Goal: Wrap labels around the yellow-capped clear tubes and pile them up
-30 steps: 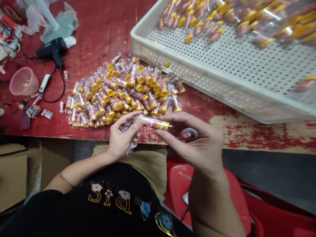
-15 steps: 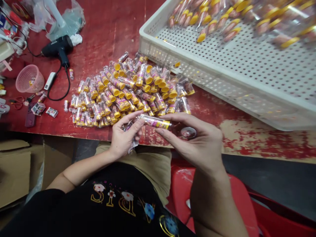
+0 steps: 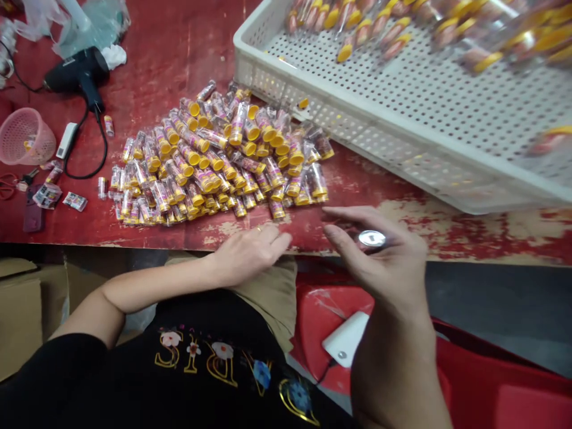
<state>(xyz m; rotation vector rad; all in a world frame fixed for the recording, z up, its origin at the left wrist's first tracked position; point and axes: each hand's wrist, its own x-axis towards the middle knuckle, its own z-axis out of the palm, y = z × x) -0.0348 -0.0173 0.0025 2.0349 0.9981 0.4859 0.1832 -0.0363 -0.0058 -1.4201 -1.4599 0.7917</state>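
Note:
A wide pile of small clear tubes with yellow caps (image 3: 201,161) lies on the red table (image 3: 179,36). My left hand (image 3: 250,253) is at the table's front edge, back up, fingers curled; what they hold, if anything, is hidden. My right hand (image 3: 379,244), to the right of the pile, wraps its rear fingers around a clear, shiny tube-like object (image 3: 372,239), seen end-on. The thumb and index finger of that hand are apart with nothing between their tips.
A white perforated tray (image 3: 379,125) holding capped tubes fills the upper right. On the left are a black heat gun (image 3: 80,74), its cord and a pink basket (image 3: 27,137). A red stool (image 3: 313,310) stands below the table edge.
The printed tube between both hands is gone from them, and a tube lies at the pile's front edge. My hands have moved apart, the left turning palm down. The view has shifted.

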